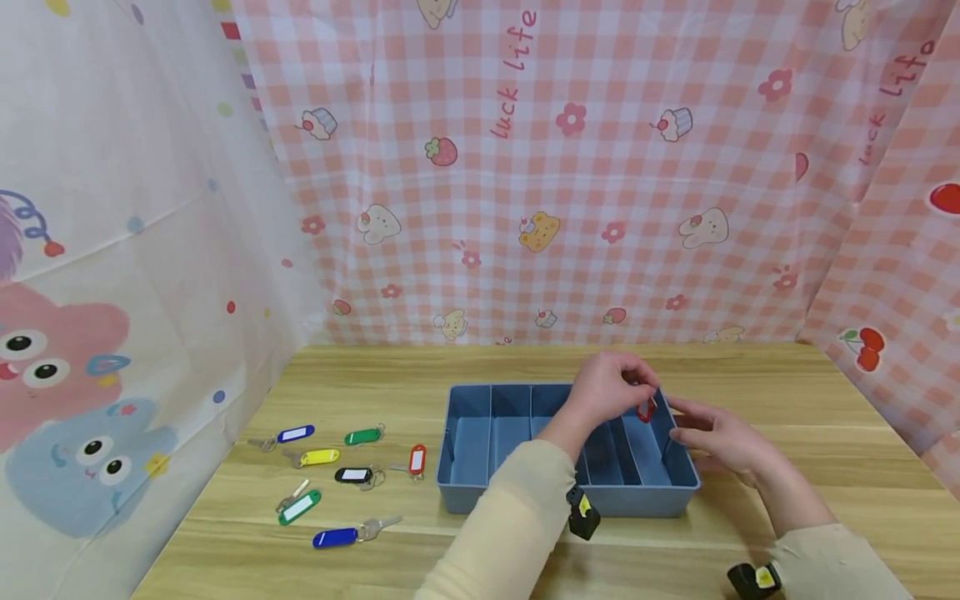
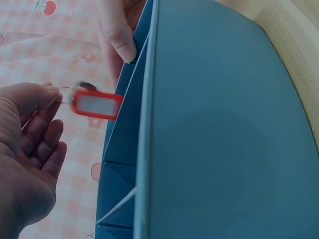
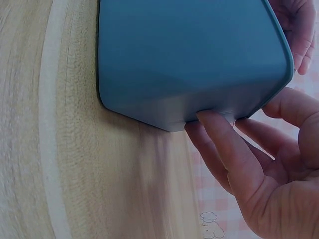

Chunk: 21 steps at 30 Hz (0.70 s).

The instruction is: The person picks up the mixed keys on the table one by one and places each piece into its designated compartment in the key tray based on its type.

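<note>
My left hand (image 1: 609,385) pinches the ring of a red key tag (image 2: 97,104) between thumb and forefinger. The tag, with a white label, hangs over the rightmost compartment of a blue-grey divided box (image 1: 570,500). A small dark piece, blurred, shows beside the tag in the left wrist view. At the box's right end my right hand (image 1: 718,437) grips the side wall, thumb at the rim and fingers (image 3: 232,149) against the outside. My left forearm hides part of the box's middle compartments.
Left of the box several tagged keys lie spread on the wooden table (image 1: 247,546): blue tags (image 1: 335,538), green tags (image 1: 300,507), a yellow tag (image 1: 320,457), a black tag (image 1: 353,475) and another red tag (image 1: 417,459). A checked cloth (image 1: 480,192) hangs behind the table.
</note>
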Available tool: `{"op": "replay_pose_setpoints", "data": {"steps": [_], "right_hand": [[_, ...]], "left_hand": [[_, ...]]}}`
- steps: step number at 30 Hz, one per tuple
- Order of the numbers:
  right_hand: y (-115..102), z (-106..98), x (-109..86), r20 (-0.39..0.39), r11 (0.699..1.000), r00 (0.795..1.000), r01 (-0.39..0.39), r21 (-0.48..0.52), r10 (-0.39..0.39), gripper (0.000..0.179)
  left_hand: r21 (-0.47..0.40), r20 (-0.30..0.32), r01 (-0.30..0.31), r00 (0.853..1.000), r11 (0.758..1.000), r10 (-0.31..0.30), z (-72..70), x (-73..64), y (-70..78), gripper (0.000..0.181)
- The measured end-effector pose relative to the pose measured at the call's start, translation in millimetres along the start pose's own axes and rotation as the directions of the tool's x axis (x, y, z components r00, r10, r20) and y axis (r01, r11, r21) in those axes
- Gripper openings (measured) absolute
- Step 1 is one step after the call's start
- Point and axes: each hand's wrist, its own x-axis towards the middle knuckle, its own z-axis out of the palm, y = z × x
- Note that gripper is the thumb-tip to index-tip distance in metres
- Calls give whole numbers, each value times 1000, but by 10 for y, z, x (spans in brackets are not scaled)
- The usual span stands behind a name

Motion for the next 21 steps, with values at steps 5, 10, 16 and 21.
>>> {"op": "replay_pose_setpoints", "data": {"steps": [5,10,16,21], "right_hand": [[12,5,2,2,1000,1000,4,-6,-4,70],[13,6,1,-3,1000,1000,-4,-12,4,70],[10,7,1,-7,1000,1000,-6,-11,6,70],[22,2,7,-8,1000,1000,-5,-6,4,69]], "left_hand": [[15,-4,23,1000,1000,-23,-6,-10,3,14],[11,15,1,1000,1000,-1,-45,-26,-4,27],[-7,49,-48,998,999,48,-119,-81,4,35],[-26,59,-62,996,998,63,-167,-129,19,41]]}}
